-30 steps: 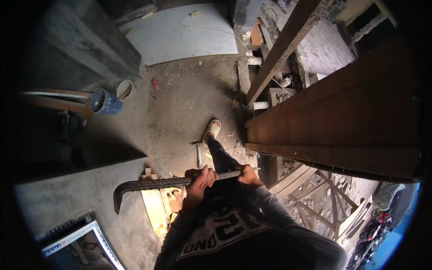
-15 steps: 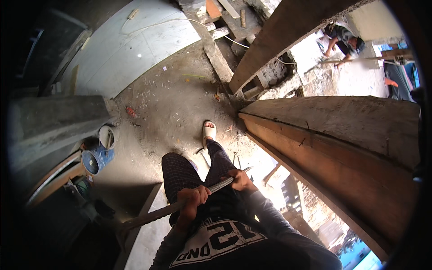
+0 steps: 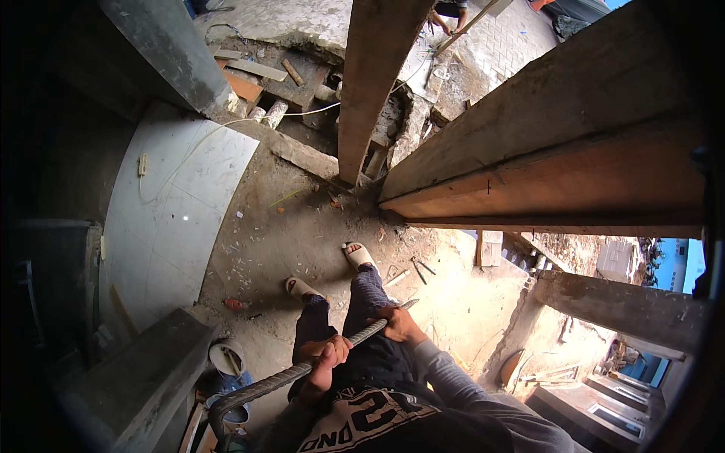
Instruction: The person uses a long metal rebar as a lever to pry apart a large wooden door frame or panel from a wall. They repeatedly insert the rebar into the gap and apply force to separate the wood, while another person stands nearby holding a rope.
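Observation:
Across my lap runs a thick ribbed steel bar (image 3: 291,371), slanting up to the right. Its right end tapers to a point, while the left end bends downward like a hook. My left hand (image 3: 325,358) is wrapped round the middle of the bar. Closer to the pointed end, my right hand (image 3: 400,326) grips it too, beside my right thigh. On the floor beyond that tip lie pincers (image 3: 421,269) with dark handles spread, and a hammer-like tool with a pale handle (image 3: 397,278).
Concrete columns (image 3: 385,83) and a long board-sided beam (image 3: 544,189) rise ahead and right. Pale tiles (image 3: 177,196) with a white cable and socket block (image 3: 143,164) lie left. Rubble and planks (image 3: 257,69) fill a broken pit ahead. Buckets (image 3: 228,361) stand lower left. Another person's hands (image 3: 447,26) hold a pole.
My view has swung to the right and my feet have stepped forward, both sandals now showing. The bar stays in both hands, tilted much as before.

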Tool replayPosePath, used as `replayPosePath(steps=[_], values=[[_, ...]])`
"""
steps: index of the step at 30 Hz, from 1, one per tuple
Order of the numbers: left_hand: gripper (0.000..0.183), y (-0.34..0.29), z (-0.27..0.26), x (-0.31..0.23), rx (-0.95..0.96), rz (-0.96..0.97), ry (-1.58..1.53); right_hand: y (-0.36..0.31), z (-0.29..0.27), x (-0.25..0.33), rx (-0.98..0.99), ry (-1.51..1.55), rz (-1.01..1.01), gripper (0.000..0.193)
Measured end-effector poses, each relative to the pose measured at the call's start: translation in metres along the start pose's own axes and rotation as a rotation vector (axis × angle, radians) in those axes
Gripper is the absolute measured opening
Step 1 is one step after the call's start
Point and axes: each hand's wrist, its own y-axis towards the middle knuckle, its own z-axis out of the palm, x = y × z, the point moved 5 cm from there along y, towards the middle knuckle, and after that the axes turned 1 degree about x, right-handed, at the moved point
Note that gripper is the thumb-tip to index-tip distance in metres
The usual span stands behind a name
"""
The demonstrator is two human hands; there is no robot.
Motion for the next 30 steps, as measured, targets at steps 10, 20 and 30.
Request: replayPosePath(steps=[10, 20, 30], values=[[0.056, 0.087, -0.02, -0.02, 0.259, -0.237, 0.01, 0.036, 0.029, 0.042, -0.131, -0.036, 0.156, 0.039], [0.036, 0.173, 0.028, -0.009, 0.542, -0.298, 0.627, 0.028, -0.167, 0.221, -0.475, 0.27, -0.071, 0.076], [0.045, 0.221, 0.079, -0.031, 1.165, -0.065, 0.456, 0.053, -0.158, 0.334, -1.175, 0.39, 0.007, 0.043]])
